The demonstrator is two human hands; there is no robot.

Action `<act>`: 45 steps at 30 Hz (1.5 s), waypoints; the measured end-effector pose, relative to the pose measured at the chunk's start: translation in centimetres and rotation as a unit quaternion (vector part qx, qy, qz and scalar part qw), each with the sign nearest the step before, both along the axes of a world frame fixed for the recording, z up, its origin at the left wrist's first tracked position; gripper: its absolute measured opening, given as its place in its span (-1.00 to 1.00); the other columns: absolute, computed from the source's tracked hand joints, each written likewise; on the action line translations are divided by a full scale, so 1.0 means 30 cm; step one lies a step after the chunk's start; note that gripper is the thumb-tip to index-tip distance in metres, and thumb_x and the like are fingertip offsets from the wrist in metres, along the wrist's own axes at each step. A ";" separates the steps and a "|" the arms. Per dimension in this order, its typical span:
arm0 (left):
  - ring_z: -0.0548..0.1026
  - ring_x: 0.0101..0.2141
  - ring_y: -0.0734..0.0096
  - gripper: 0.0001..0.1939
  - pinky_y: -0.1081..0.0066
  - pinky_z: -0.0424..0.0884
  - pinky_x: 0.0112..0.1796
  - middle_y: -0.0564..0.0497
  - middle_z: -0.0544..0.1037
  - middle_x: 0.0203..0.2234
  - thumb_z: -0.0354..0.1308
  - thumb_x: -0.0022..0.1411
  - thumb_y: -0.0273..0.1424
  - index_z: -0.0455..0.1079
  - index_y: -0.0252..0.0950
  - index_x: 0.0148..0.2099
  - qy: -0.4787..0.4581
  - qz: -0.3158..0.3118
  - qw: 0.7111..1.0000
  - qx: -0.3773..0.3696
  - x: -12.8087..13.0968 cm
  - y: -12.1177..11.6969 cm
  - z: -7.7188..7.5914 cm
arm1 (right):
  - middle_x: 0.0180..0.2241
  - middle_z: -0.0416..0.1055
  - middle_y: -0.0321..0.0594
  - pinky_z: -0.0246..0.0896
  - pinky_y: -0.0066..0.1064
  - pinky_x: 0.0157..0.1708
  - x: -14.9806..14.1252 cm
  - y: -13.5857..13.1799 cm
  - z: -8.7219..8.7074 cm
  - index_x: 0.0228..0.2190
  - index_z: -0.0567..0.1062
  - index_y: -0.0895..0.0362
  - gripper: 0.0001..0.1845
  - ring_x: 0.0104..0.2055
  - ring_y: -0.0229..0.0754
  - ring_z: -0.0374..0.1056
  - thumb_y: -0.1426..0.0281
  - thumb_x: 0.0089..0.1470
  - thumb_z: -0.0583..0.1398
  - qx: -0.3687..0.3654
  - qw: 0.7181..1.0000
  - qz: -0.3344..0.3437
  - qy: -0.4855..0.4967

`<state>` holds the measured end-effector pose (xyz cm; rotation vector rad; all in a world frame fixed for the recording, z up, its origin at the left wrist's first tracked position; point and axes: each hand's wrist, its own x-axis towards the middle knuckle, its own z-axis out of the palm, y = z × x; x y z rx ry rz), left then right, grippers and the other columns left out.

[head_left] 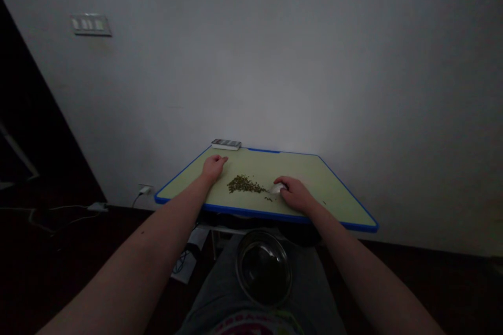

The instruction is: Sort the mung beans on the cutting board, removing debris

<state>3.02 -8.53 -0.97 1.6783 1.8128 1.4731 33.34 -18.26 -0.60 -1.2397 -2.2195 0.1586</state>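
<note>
A loose heap of small greenish-brown pellets or seeds (pixel 243 184) lies on the pale tabletop (pixel 286 165), with a thin trail toward the right. At the end of that trail, my right hand (pixel 296 194) is wrapped around a small whitish, shiny object (pixel 277 188); its exact kind is unclear. My left hand (pixel 214 167) rests on the table to the left of the heap, fingers curled in and thumb side toward the right. Whether anything is inside it is hidden. On my lap sits a round metal bowl (pixel 288 272), its inside dark.
The table has a raised blue edge (pixel 251 211). A phone-like device on a white box (pixel 226 144) stands at its back left corner, by the wall. Switches (pixel 90 24) and a plug (pixel 145 189) are on the wall; cables run along the floor at left.
</note>
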 end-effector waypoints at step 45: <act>0.15 -0.60 0.54 -0.63 0.46 0.07 -0.51 0.14 0.14 -0.74 0.05 0.00 -0.12 0.14 -0.27 -0.64 0.017 -0.046 0.998 0.035 0.021 -0.040 0.028 | -0.35 0.45 -0.17 0.11 -0.42 -0.31 -0.077 -0.105 0.054 -0.17 0.42 0.14 -0.61 -0.33 -0.18 0.30 0.55 -0.07 0.01 -0.073 0.994 0.040 -0.067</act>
